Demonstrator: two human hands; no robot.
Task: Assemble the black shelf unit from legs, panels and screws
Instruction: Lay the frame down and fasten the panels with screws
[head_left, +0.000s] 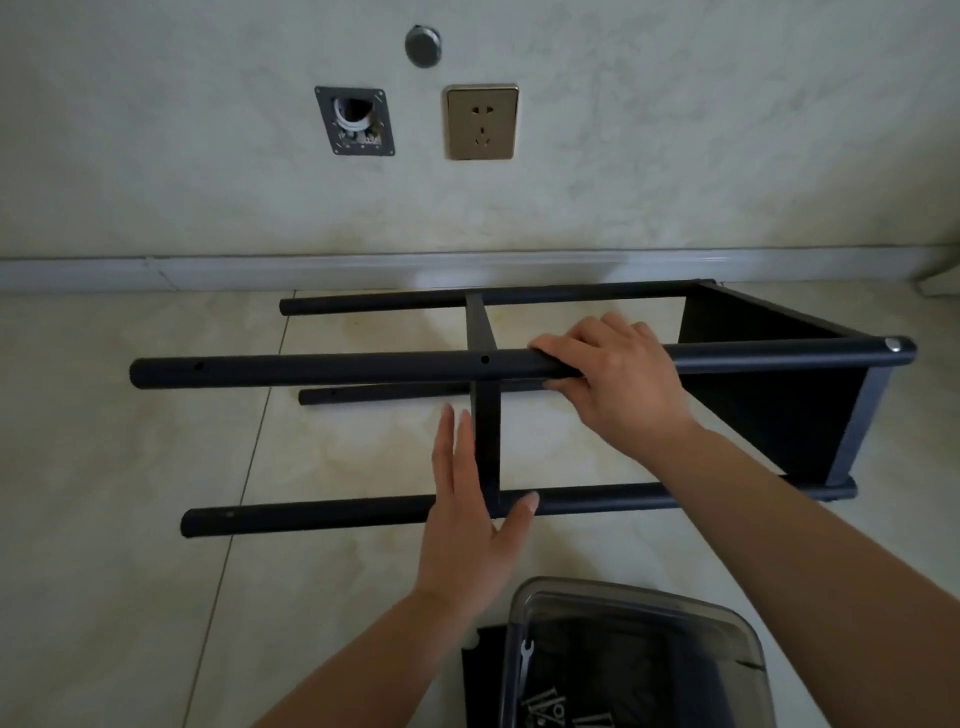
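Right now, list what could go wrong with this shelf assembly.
1. The middle panel shows no screw at the upper leg's open hole; it may slip once the left hand stops pressing on it.
2. The right hand grips that leg beside the panel, so fingers might get pinched.

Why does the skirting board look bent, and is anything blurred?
Head view: wide-angle distortion bows the skirting board; dim, even light, corners darkened; hands and the upper leg are sharp; the clear tub at the bottom edge is cut off by the frame.
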